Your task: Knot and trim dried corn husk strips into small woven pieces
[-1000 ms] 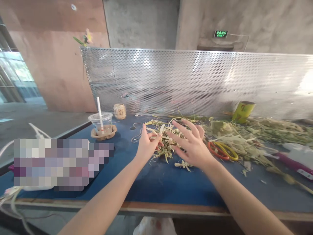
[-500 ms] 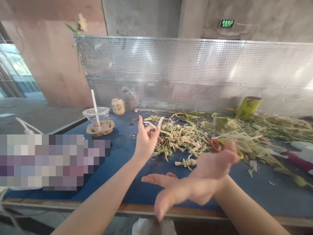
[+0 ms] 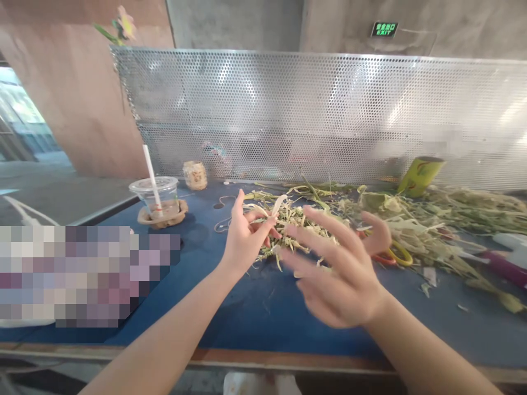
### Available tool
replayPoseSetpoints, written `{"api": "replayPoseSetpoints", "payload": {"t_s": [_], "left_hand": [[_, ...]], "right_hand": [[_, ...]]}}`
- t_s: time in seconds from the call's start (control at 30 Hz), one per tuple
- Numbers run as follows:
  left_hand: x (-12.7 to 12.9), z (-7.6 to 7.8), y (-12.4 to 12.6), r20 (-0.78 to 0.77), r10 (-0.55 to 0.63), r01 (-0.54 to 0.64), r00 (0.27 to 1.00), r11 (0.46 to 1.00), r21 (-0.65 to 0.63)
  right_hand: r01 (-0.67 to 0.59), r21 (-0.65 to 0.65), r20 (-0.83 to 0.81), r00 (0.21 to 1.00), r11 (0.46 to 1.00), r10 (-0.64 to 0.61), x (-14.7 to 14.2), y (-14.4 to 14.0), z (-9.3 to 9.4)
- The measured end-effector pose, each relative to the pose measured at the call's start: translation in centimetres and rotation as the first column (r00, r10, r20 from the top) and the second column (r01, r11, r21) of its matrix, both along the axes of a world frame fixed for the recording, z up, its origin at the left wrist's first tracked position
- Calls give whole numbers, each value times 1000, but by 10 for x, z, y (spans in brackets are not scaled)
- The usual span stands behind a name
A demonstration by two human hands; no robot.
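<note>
Blue table (image 3: pixel 247 312) mid-frame carries a big heap of stems (image 3: pixel 411 225) toward the right, mostly unsorted, so much looks left. Left hand (image 3: pixel 245 241) at centre pinches a pale strip (image 3: pixel 280 204); right hand (image 3: pixel 341 274) hovers spread, empty, near scissors (image 3: pixel 391 255).

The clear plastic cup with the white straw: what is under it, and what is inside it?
The clear plastic cup stands on a brown ruffled paper holder on the blue table. Inside are a white straw and some brownish drink at the bottom. The cup's underside is hidden.
</note>
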State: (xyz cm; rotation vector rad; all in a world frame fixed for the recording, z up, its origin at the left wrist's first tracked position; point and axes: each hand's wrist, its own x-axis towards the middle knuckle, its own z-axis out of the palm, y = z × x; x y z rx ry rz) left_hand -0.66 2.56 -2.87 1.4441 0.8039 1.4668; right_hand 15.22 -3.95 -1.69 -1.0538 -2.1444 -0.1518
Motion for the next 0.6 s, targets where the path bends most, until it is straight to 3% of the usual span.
{"api": "replayPoseSetpoints", "payload": {"t_s": [0.1,0.2,0.33,0.6], "left_hand": [[0,4,-4,60,-137,138,989,990,-3],[-1,4,-5,74,-209,212,975,977,-24],[-3,2,-5,29,-296,297,955,953,-66],[-7,1,-3,-119,-381,368,917,922,-118]], "right_hand": [[140,151,-96,987,979,-127,4,14,6],[220,38,34,975,975,-222,4,26,3],[135,-23,179,975,991,-129,2,33,-1],[-97,-59,269,957,994,110,12,38,0]]}}
